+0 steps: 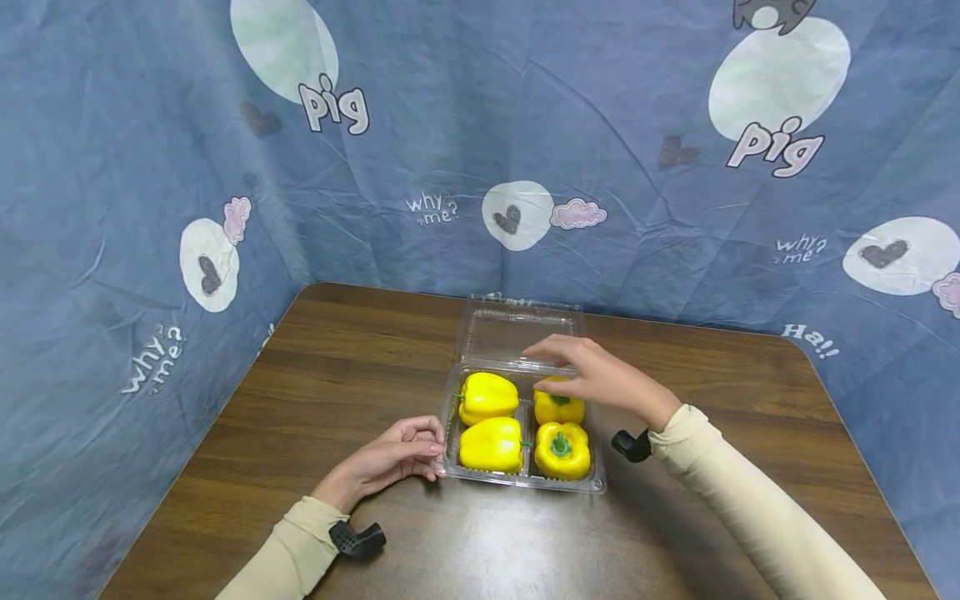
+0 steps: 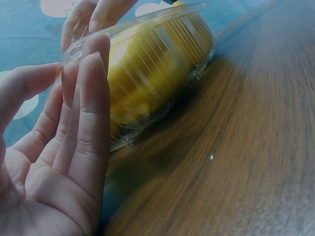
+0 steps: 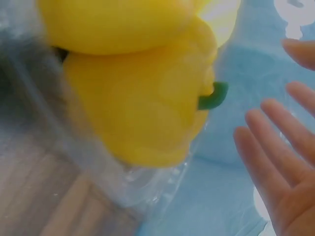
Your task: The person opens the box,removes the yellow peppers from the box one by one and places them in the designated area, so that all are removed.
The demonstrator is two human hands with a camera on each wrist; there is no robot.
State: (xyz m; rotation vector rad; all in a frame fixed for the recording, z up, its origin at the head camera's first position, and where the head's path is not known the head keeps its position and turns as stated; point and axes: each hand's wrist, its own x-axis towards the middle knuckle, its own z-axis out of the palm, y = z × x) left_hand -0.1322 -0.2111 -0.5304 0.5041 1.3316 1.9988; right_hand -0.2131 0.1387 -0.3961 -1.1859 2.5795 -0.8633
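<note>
Four glossy yellow bell peppers: two in each half of the clear plastic divided box, its transparent lid laid open behind | left hand: fingers pinch the box's left rim | right hand: above the back-right pepper, fingers spread wide | brown wood-grain worktop beneath | blue printed cloth behind, reading "pig", "why me?", "Ha!!"

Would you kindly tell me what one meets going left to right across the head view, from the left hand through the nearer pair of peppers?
Left hand, nearer left yellow bell pepper, nearer right yellow bell pepper, black wrist camera, cream right sleeve.
</note>
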